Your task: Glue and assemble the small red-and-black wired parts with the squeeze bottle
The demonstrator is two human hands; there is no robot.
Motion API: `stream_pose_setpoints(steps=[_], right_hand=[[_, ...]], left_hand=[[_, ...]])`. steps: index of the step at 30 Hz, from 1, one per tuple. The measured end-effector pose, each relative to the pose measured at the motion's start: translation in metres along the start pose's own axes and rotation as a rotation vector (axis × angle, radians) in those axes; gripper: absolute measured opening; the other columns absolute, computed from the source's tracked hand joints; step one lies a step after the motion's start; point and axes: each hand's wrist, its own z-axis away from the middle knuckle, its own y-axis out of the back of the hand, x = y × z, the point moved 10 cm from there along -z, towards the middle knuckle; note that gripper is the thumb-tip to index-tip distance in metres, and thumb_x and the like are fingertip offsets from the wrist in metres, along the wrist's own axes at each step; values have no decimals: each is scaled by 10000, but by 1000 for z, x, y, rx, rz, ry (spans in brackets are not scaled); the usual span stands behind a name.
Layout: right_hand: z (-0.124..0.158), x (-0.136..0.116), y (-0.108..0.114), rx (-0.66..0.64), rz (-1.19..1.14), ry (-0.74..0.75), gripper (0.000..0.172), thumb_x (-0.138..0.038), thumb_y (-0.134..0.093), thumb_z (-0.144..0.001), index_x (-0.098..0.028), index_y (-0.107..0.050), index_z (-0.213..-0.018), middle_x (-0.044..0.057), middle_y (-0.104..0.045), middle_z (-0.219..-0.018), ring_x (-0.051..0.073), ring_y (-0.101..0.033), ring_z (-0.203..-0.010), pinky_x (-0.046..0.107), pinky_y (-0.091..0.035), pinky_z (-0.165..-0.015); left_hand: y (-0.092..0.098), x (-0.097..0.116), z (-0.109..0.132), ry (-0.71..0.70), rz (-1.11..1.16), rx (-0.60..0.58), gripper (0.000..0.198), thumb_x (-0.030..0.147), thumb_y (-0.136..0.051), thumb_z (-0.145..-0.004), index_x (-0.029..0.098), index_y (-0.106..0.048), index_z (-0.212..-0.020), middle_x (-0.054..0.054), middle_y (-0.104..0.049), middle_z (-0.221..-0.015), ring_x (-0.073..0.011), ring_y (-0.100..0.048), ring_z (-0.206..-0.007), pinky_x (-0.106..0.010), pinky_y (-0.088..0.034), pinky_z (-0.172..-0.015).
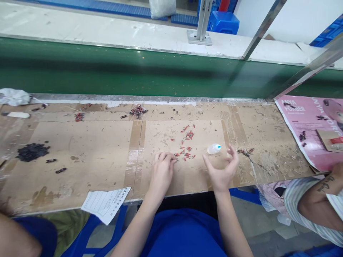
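My left hand (163,167) rests on the cardboard-covered bench, fingers bent together at the near left edge of a scatter of small red-and-black parts (189,135). Whatever lies under its fingertips is too small to make out. Over to the right, my right hand (222,171) is raised with thumb and fingers spread, nothing between them. Just beyond it a small whitish squeeze bottle (213,149) with a blue tip lies on its side, apart from the fingers. A few dark and reddish bits (245,152) sit to the right of that hand.
A pile of black parts (32,152) lies at left, and a red-and-black cluster (138,111) near the back. A paper sheet (106,204) hangs over the front edge. The green conveyor belt (120,69) runs behind the bench. Co-workers' arms (318,200) show at both sides.
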Motion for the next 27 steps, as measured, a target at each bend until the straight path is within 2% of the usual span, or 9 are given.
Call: stream_pose_setpoints(steps=[1, 3, 5, 6, 10, 15, 19, 22, 27], right_hand=[[7, -15, 0, -14, 10, 64, 660, -339, -873, -634, -208, -560, -1201, 141, -639, -1176, 284, -610, -1064, 424, -514, -849], [23, -36, -20, -200, -94, 97, 321, -295, -778, -774, -226, -658, -1063, 83, -695, -960, 234, -650, -896, 380, -536, -780], [38, -42, -48, -412, -240, -10, 131, -287, -686, -862, -236, -707, -980, 57, -710, -864, 204, -664, -807, 343, -555, -722], [45, -41, -60, -490, -300, -84, 107, -294, -662, -880, -237, -721, -948, 52, -717, -856, 197, -669, -796, 330, -562, -710], [56, -34, -87, -634, -413, -285, 121, -308, -656, -876, -222, -729, -830, 35, -720, -841, 180, -687, -802, 300, -574, -734], [64, -33, -98, -687, -476, -345, 123, -321, -677, -836, -209, -726, -831, 45, -729, -855, 182, -703, -799, 292, -589, -728], [74, -20, -107, -700, -470, -400, 162, -341, -647, -850, -201, -727, -832, 52, -745, -827, 188, -714, -763, 296, -592, -712], [74, -11, -106, -695, -319, -323, 166, -304, -621, -859, -196, -747, -844, 71, -754, -835, 201, -708, -745, 308, -580, -684], [71, -22, -105, -741, -93, -85, 203, -224, -567, -885, -216, -769, -879, 79, -759, -864, 228, -695, -816, 357, -575, -752]], left_hand=[[2, 2, 0, -1, 16, -1, 168, 181, -533, -921, 218, -643, -800, -40, -683, -825, -239, -578, -864, -380, -485, -781], [7, 8, 1, -4, 57, -3, 168, 187, -502, -939, 222, -634, -840, -34, -684, -847, -227, -589, -871, -370, -480, -789], [15, 15, 3, -13, 90, -4, 171, 200, -486, -952, 227, -629, -862, -22, -686, -847, -211, -600, -864, -356, -473, -789], [20, 19, 5, -19, 99, -1, 173, 210, -485, -956, 229, -628, -860, -17, -686, -837, -206, -604, -856, -351, -470, -787], [32, 26, 9, -12, 128, -11, 182, 248, -498, -955, 232, -638, -839, -9, -694, -812, -193, -626, -850, -340, -475, -804], [43, 19, 11, 44, 168, 0, 150, 289, -547, -931, 234, -664, -855, -17, -709, -825, -186, -659, -832, -323, -511, -784], [43, 8, 17, 35, 157, -22, 133, 331, -582, -923, 240, -673, -955, -29, -728, -927, -199, -667, -913, -333, -512, -820], [43, -3, 29, 2, 12, 37, 169, 385, -608, -908, 255, -700, -965, -37, -737, -959, -228, -654, -911, -366, -481, -809], [32, -13, 45, -1, -130, 108, 193, 365, -580, -925, 268, -746, -912, -55, -736, -927, -246, -627, -912, -376, -435, -770]])
